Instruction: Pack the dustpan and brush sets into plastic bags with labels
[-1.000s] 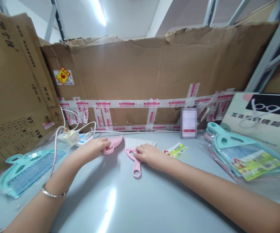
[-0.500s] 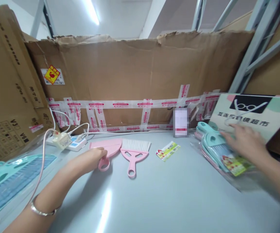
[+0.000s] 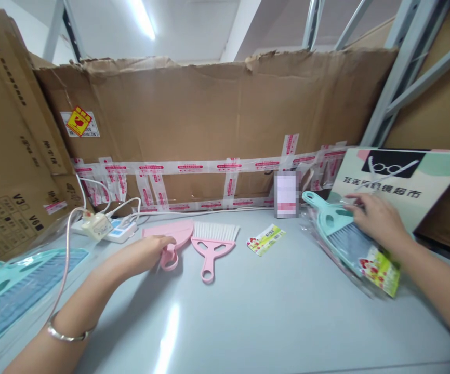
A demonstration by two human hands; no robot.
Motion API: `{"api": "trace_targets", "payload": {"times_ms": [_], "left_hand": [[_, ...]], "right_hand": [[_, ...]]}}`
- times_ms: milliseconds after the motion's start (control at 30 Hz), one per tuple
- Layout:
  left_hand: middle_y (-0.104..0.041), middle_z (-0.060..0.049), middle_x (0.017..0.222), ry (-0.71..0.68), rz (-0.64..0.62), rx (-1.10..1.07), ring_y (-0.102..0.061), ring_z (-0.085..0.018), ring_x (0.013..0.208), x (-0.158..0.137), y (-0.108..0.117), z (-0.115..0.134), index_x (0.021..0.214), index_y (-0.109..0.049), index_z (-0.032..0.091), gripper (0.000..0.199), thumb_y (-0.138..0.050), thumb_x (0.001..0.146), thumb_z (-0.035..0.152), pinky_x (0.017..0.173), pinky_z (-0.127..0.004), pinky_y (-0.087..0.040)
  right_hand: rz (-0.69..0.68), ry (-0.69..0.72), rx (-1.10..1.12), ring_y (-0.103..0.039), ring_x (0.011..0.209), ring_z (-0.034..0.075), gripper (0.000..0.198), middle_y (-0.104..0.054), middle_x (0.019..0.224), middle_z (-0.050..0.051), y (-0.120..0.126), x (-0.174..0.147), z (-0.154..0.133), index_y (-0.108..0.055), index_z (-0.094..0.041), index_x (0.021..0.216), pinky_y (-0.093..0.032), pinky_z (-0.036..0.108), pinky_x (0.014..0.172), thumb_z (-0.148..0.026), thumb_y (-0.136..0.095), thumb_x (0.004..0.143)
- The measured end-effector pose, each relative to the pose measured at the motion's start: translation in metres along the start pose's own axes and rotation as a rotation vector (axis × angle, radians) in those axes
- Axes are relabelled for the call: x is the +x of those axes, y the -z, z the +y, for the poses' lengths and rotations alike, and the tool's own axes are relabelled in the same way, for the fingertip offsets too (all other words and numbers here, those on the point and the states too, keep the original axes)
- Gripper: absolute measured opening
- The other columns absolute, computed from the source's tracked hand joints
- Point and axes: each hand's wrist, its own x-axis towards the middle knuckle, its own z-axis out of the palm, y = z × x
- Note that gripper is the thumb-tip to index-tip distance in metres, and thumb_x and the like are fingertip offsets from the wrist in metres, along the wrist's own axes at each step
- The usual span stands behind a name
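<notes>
My left hand point(image 3: 150, 254) is closed on the pink dustpan point(image 3: 180, 232) near its ring-ended handle. Beside the pan lies a pink hand brush point(image 3: 211, 252) with white bristles, its handle toward me. At the right, my right hand point(image 3: 379, 218) grips the upper edge of a bagged turquoise brush and dustpan set point(image 3: 336, 223), fingers partly hidden behind it. That set has a green and yellow card point(image 3: 381, 272) in its clear bag and sits over another bagged item with a pinkish edge. A similar loose card point(image 3: 266, 239) lies flat on the table.
Another turquoise set point(image 3: 26, 280) in plastic lies at the left, crossed by a cable. A power strip point(image 3: 121, 231) with a plug-in charger stands near the back. Behind are a large taped carton point(image 3: 194, 114), a blurred-out upright panel point(image 3: 286, 195) and a printed board point(image 3: 396, 182).
My right hand has closed on the turquoise set and shifted it slightly left over the pile. My left hand stays at the pink dustpan. The view has turned slightly.
</notes>
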Motion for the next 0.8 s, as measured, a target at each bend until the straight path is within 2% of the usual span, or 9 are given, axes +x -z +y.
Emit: {"api": "trace_targets", "payload": {"times_ms": [67, 167, 400, 467, 533, 600, 667, 733, 800], "left_hand": [[-0.068, -0.006, 0.090, 0.020, -0.005, 0.014, -0.062, -0.020, 0.078, 0.000, 0.001, 0.001, 0.096, -0.061, 0.022, 0.046, -0.034, 0.064, 0.003, 0.062, -0.024, -0.042], [-0.067, -0.007, 0.095, 0.027, -0.015, 0.040, -0.062, -0.020, 0.083, 0.000, 0.002, 0.001, 0.101, -0.061, 0.022, 0.050, -0.032, 0.065, 0.002, 0.065, -0.025, -0.043], [-0.066, -0.007, 0.102, 0.052, -0.055, 0.052, -0.062, -0.020, 0.090, 0.001, 0.002, -0.001, 0.113, -0.056, 0.021, 0.053, -0.031, 0.070, 0.004, 0.071, -0.026, -0.046], [-0.064, -0.008, 0.109, 0.055, -0.004, 0.052, -0.060, -0.022, 0.094, 0.002, 0.001, -0.002, 0.114, -0.056, 0.021, 0.048, -0.033, 0.074, 0.008, 0.075, -0.029, -0.046], [-0.060, -0.010, 0.115, 0.041, 0.139, 0.034, -0.058, -0.025, 0.098, 0.003, 0.001, 0.000, 0.112, -0.056, 0.020, 0.040, -0.034, 0.079, 0.016, 0.080, -0.034, -0.045], [-0.058, -0.011, 0.115, 0.025, 0.323, -0.078, -0.059, -0.024, 0.091, 0.003, 0.001, 0.009, 0.110, -0.056, 0.019, 0.034, -0.035, 0.084, 0.027, 0.079, -0.036, -0.046], [-0.056, -0.011, 0.114, 0.016, 0.403, -0.373, -0.062, -0.019, 0.075, 0.004, -0.002, 0.025, 0.117, -0.048, 0.020, 0.038, -0.034, 0.086, 0.037, 0.067, -0.033, -0.050], [-0.051, -0.012, 0.120, 0.004, 0.346, -0.759, -0.061, -0.013, 0.062, 0.005, -0.007, 0.042, 0.128, -0.032, 0.025, 0.048, -0.039, 0.084, 0.044, 0.052, -0.028, -0.050], [-0.052, -0.011, 0.118, 0.005, 0.257, -1.046, -0.062, -0.012, 0.059, 0.008, -0.014, 0.056, 0.129, -0.026, 0.026, 0.057, -0.049, 0.080, 0.044, 0.047, -0.025, -0.050]], "right_hand": [[-0.008, 0.074, 0.007, -0.051, 0.095, 0.027, 0.016, -0.060, 0.097, 0.018, 0.005, 0.001, -0.007, -0.061, -0.017, 0.083, -0.034, 0.037, 0.080, -0.021, -0.046, 0.080], [-0.005, 0.099, 0.031, -0.049, 0.093, 0.027, 0.015, -0.058, 0.097, 0.019, 0.010, 0.004, -0.021, -0.059, -0.016, 0.075, -0.032, 0.037, 0.078, -0.019, -0.045, 0.079], [0.178, -0.085, 0.227, -0.050, 0.080, 0.023, 0.025, -0.057, 0.094, 0.021, 0.007, 0.016, -0.077, -0.050, -0.010, 0.099, -0.032, 0.034, 0.068, -0.018, -0.031, 0.084], [0.237, -0.117, 0.299, -0.050, 0.082, 0.023, 0.027, -0.056, 0.096, 0.024, 0.004, 0.021, -0.099, -0.046, -0.007, 0.102, -0.033, 0.033, 0.069, -0.016, -0.026, 0.085], [0.264, -0.087, 0.367, -0.051, 0.084, 0.023, 0.027, -0.055, 0.097, 0.023, 0.002, 0.021, -0.125, -0.044, -0.007, 0.101, -0.034, 0.032, 0.070, -0.013, -0.025, 0.084], [0.251, 0.009, 0.427, -0.052, 0.082, 0.021, 0.022, -0.058, 0.095, 0.017, 0.002, 0.011, -0.154, -0.046, -0.013, 0.097, -0.036, 0.030, 0.070, -0.014, -0.028, 0.084], [0.191, 0.161, 0.474, -0.054, 0.077, 0.019, 0.014, -0.060, 0.086, 0.008, 0.006, -0.008, -0.186, -0.048, -0.019, 0.090, -0.037, 0.027, 0.067, -0.017, -0.035, 0.084], [0.080, 0.399, 0.514, -0.055, 0.074, 0.019, 0.011, -0.061, 0.081, 0.005, 0.010, -0.033, -0.218, -0.049, -0.021, 0.086, -0.037, 0.027, 0.065, -0.019, -0.038, 0.084], [-0.003, 0.605, 0.529, -0.056, 0.074, 0.019, 0.013, -0.061, 0.082, 0.006, 0.013, -0.056, -0.245, -0.049, -0.020, 0.083, -0.037, 0.028, 0.065, -0.018, -0.036, 0.086]]}}
